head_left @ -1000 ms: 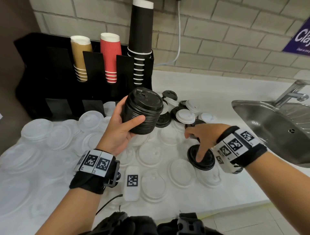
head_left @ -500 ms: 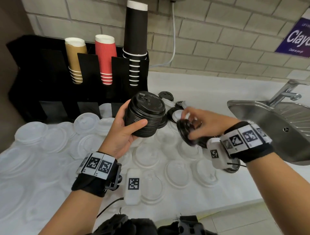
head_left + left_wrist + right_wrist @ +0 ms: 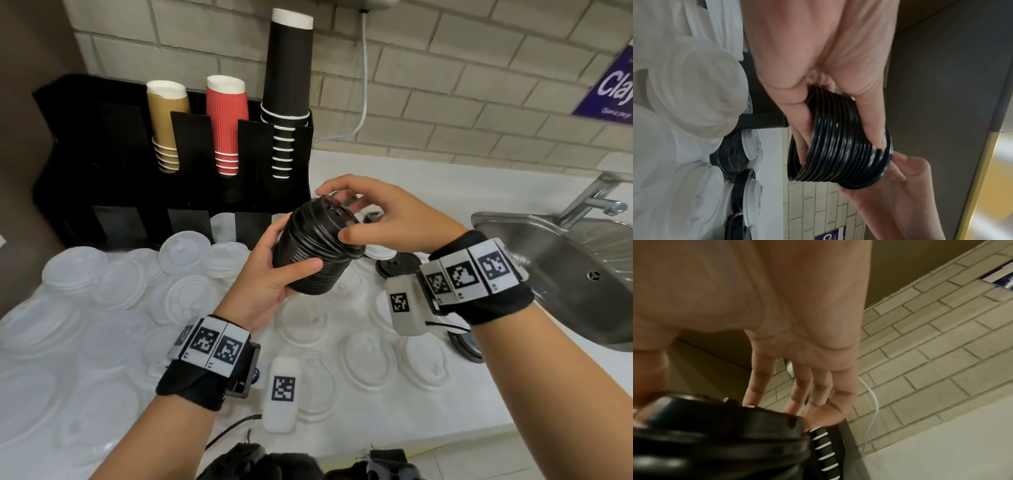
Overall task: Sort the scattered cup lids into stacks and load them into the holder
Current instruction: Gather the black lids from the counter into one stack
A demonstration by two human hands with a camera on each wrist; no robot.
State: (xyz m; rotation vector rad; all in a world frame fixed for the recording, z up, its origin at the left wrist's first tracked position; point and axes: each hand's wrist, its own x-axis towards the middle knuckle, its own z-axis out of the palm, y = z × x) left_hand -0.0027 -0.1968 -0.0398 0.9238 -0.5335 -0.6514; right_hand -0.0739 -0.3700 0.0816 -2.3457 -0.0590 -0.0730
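Gripping the tall stack of ribbed black plastic cup lids (image 3: 317, 251) round its side, the left hand (image 3: 270, 274) holds it tilted above the white counter (image 3: 428, 192). Over its top, the right hand (image 3: 383, 219) spreads curved fingers (image 3: 758, 386) on the uppermost lid, apparently pinching its rim. Clear round lids (image 3: 191, 298) lie scattered beneath, before the black cup holder (image 3: 85, 164).

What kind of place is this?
Probably a café or office drinks corner: paper cups stacked in a black holder, cup lids scattered on the white counter, and a metal sink.
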